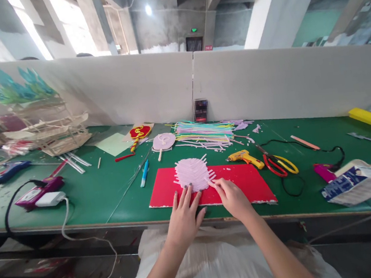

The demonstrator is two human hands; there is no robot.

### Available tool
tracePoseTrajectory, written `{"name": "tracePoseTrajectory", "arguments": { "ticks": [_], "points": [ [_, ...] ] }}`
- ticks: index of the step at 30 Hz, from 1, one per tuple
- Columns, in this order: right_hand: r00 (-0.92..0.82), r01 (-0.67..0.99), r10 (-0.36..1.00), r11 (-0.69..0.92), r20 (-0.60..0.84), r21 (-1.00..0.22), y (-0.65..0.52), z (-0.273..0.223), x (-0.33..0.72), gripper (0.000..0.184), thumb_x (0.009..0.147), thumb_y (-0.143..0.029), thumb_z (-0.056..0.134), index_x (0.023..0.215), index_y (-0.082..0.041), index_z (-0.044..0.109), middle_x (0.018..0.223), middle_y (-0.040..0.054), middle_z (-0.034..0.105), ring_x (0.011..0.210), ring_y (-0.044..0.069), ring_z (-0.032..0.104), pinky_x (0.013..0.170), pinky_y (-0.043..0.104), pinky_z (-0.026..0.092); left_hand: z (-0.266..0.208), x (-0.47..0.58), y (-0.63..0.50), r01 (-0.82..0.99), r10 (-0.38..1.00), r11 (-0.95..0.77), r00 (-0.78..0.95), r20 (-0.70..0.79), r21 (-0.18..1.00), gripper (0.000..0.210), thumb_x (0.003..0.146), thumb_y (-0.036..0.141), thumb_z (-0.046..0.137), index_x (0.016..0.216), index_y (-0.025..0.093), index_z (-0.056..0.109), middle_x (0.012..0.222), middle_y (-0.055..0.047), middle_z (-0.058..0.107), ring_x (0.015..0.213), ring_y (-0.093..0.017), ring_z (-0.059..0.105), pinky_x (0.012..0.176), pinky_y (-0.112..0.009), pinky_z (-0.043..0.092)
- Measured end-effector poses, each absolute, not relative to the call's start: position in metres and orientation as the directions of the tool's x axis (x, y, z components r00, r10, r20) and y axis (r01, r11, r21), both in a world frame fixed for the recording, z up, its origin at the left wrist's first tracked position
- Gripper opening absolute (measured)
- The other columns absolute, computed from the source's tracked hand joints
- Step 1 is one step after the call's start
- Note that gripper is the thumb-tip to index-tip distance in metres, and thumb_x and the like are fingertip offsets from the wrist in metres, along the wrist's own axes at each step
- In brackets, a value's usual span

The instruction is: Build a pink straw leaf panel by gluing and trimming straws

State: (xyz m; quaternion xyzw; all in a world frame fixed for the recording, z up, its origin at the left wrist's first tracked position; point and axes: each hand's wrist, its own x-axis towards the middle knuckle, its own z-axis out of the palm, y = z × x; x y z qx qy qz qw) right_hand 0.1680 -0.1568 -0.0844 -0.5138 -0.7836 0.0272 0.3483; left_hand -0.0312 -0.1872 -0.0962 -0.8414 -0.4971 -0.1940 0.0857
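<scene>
A round pale pink piece (192, 170), built from narrow strips laid side by side in a leaf-like pattern, lies on a red board (246, 184). Several strip ends stick out past its edge. My left hand (184, 212) is open, its fingers spread flat, with the fingertips on the lower edge of the piece. At the lower right edge of the piece, my right hand (232, 195) pinches a thin pink strip (209, 181) between thumb and forefinger. Where the fingers close, the end of that strip is hidden.
Behind the board lie a bundle of pastel strips (205, 132), a pink disc on a stick (163, 142) and a red-yellow ornament (139, 132). A yellow glue gun (246, 158) touches the board's top edge, near scissors (279, 164). A blue pen (144, 173), power strip (40, 193) and carton (358, 181) flank it.
</scene>
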Motion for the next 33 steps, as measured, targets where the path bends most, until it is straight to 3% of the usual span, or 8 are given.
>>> {"name": "tracePoseTrajectory", "arguments": {
  "ticks": [12, 18, 33],
  "points": [
    [-0.227, 0.779, 0.831, 0.468, 0.508, -0.418, -0.1567, -0.0863, 0.1680, 0.020, 0.097, -0.026, 0.036, 0.090, -0.022, 0.053, 0.091, 0.0087, 0.069, 0.087, 0.021, 0.066, 0.075, 0.031, 0.051, -0.0958, -0.0298, -0.1875, 0.875, 0.815, -0.479, 0.413, 0.406, 0.071, 0.045, 0.095, 0.041, 0.041, 0.130, 0.017, 0.054, 0.144, -0.016, 0.044, 0.133, -0.030, 0.042, 0.107, -0.053, 0.035],
    [-0.225, 0.780, 0.833, 0.465, 0.505, -0.419, -0.1571, -0.0851, 0.1679, 0.019, 0.097, -0.026, 0.036, 0.088, -0.022, 0.052, 0.088, 0.0080, 0.068, 0.084, 0.021, 0.065, 0.074, 0.031, 0.051, -0.0965, -0.0294, -0.1878, 0.871, 0.799, -0.491, 0.437, 0.413, 0.029, 0.045, 0.095, 0.039, 0.041, 0.128, 0.013, 0.056, 0.142, -0.019, 0.046, 0.131, -0.032, 0.044, 0.104, -0.055, 0.037],
    [-0.243, 0.777, 0.802, 0.498, 0.546, -0.386, -0.1562, -0.0857, 0.1681, 0.016, 0.096, -0.024, 0.038, 0.090, -0.023, 0.053, 0.089, 0.0082, 0.070, 0.085, 0.022, 0.067, 0.074, 0.033, 0.053, -0.0994, -0.0289, -0.1881, 0.875, 0.801, -0.480, 0.413, 0.433, 0.053, 0.043, 0.094, 0.037, 0.043, 0.128, 0.014, 0.056, 0.142, -0.018, 0.046, 0.130, -0.031, 0.046, 0.105, -0.051, 0.038]
  ]
}}
